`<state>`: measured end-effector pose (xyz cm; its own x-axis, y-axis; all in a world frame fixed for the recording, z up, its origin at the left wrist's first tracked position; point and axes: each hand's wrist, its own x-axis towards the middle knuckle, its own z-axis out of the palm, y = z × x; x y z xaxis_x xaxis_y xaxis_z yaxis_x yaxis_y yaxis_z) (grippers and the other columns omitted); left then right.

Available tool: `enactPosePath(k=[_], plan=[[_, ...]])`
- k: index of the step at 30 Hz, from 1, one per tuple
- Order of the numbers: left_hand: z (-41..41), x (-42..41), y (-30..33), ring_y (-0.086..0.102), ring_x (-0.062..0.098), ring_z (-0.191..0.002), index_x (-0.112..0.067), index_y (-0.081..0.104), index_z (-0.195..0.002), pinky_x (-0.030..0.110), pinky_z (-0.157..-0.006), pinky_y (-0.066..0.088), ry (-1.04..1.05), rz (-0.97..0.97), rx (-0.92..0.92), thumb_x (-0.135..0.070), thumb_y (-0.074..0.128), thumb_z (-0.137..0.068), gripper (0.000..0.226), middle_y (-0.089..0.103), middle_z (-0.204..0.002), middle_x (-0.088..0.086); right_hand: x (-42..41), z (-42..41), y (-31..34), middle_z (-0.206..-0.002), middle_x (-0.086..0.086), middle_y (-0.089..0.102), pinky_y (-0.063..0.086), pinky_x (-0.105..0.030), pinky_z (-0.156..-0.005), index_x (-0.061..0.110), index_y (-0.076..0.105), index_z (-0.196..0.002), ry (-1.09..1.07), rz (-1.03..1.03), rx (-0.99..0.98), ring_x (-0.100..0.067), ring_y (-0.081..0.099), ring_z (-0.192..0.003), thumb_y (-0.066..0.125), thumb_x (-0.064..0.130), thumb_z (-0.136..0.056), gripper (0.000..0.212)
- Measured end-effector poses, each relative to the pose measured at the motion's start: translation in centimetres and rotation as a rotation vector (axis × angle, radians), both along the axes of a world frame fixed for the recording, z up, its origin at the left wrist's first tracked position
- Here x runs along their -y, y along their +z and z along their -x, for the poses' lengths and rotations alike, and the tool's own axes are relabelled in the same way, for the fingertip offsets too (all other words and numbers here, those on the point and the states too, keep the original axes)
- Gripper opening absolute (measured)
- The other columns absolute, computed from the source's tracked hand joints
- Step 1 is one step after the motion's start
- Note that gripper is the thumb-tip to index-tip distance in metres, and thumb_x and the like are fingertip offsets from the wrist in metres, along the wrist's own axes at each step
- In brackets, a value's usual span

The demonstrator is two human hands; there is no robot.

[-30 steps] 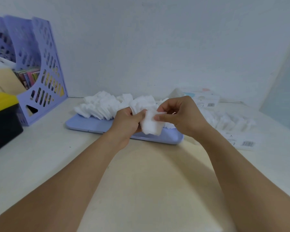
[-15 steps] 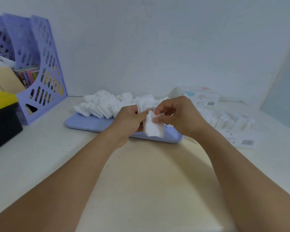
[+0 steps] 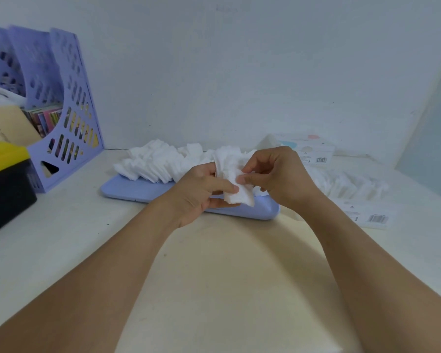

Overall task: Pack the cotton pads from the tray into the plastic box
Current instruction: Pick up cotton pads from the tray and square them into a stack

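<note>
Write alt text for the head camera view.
Two bare hands, left hand and right hand, pinch a small stack of white cotton pads above a lilac tray heaped with more pads. A lilac file rack stands at the left on the white table.

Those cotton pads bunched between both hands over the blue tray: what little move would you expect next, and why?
Probably squaring the bunch. The cotton pads sit fanned and uneven, the left hand holding them from below with its thumb on top, the right hand pinching their upper edge. Many loose pads still lie on the tray. No plastic box can clearly be told apart here, so carrying them off seems a later step.
</note>
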<state>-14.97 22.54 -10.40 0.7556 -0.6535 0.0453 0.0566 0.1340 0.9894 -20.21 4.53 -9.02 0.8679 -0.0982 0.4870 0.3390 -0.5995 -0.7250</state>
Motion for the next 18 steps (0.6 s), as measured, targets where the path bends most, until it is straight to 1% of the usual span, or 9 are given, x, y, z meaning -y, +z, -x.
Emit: enactPosePath(k=[2,4,6,8,11,14,16,17,18], plan=[[0.15,-0.05,-0.04,0.071,0.029,-0.107,-0.006,0.067,-0.118,0.038,-0.083,0.062,0.003,0.001,0.023,0.017,0.064,-0.084,0.041,0.072,-0.116,0.018,-0.07,0.00,0.00,-0.063,0.003,0.067,0.041,-0.011,-0.051,0.001,0.075,-0.074,-0.012,-0.024,0.009,-0.001,0.056,-0.050,0.087,0.002,-0.074,0.012],[0.10,0.04,-0.06,0.072,0.028,-0.106,-0.005,0.066,-0.119,0.036,-0.084,0.062,0.017,0.012,0.015,0.019,0.064,-0.082,0.044,0.072,-0.116,0.018,-0.16,-0.12,-0.15,-0.070,0.007,0.068,0.044,-0.014,-0.053,0.012,0.075,-0.071,-0.044,-0.015,0.047,-0.005,0.061,-0.054,0.089,0.005,-0.072,0.016],[0.05,0.13,-0.07,0.071,0.028,-0.107,-0.004,0.066,-0.120,0.033,-0.082,0.061,0.011,0.030,-0.020,0.019,0.063,-0.083,0.044,0.073,-0.116,0.017,-0.10,-0.40,-0.43,-0.078,0.010,0.063,0.045,-0.017,-0.059,0.021,0.075,-0.070,-0.083,0.074,0.129,-0.006,0.059,-0.061,0.091,0.011,-0.069,0.019],[0.07,0.21,-0.15,0.071,0.028,-0.109,-0.002,0.065,-0.123,0.031,-0.081,0.061,0.000,0.047,-0.062,0.017,0.061,-0.085,0.043,0.072,-0.118,0.017,-0.13,-0.58,-0.64,-0.079,0.009,0.055,0.039,-0.013,-0.060,0.020,0.077,-0.073,-0.108,0.181,0.194,-0.003,0.051,-0.063,0.091,0.015,-0.069,0.016],[-0.09,0.23,-0.27,0.070,0.028,-0.110,0.001,0.063,-0.126,0.031,-0.085,0.060,-0.003,0.061,-0.111,0.016,0.061,-0.087,0.042,0.071,-0.121,0.019,-0.34,-0.56,-0.75,-0.079,0.006,0.059,0.039,-0.011,-0.062,0.015,0.074,-0.076,-0.071,0.284,0.202,-0.006,0.054,-0.068,0.086,0.011,-0.076,0.012],[-0.29,0.12,-0.19,0.070,0.027,-0.112,0.000,0.063,-0.127,0.033,-0.091,0.059,-0.006,0.074,-0.123,0.016,0.060,-0.087,0.043,0.071,-0.122,0.017,-0.33,-0.24,-0.62,-0.078,0.006,0.064,0.043,-0.011,-0.065,0.015,0.067,-0.081,-0.012,0.247,0.131,-0.008,0.058,-0.073,0.076,0.011,-0.088,0.012],[-0.43,0.02,-0.13,0.070,0.027,-0.112,0.000,0.062,-0.127,0.033,-0.089,0.060,-0.007,0.081,-0.122,0.016,0.059,-0.087,0.044,0.071,-0.122,0.017,-0.08,-0.19,-0.46,-0.078,0.006,0.065,0.048,-0.014,-0.066,0.016,0.063,-0.082,0.017,0.211,0.086,-0.007,0.060,-0.072,0.071,0.011,-0.092,0.014],[-0.45,-0.01,-0.13,0.070,0.027,-0.111,-0.001,0.062,-0.128,0.032,-0.087,0.060,-0.003,0.078,-0.120,0.016,0.059,-0.087,0.044,0.071,-0.122,0.017,0.11,-0.21,-0.42,-0.079,0.004,0.066,0.052,-0.020,-0.067,0.016,0.061,-0.083,0.031,0.193,0.058,-0.010,0.061,-0.072,0.069,0.012,-0.094,0.014],[-0.43,-0.06,-0.13,0.070,0.026,-0.111,-0.001,0.062,-0.127,0.031,-0.085,0.061,0.003,0.074,-0.121,0.016,0.059,-0.087,0.044,0.071,-0.122,0.017,0.30,-0.18,-0.37,-0.080,-0.001,0.068,0.057,-0.032,-0.070,0.016,0.060,-0.085,0.050,0.171,0.025,-0.016,0.064,-0.072,0.068,0.014,-0.095,0.014]])
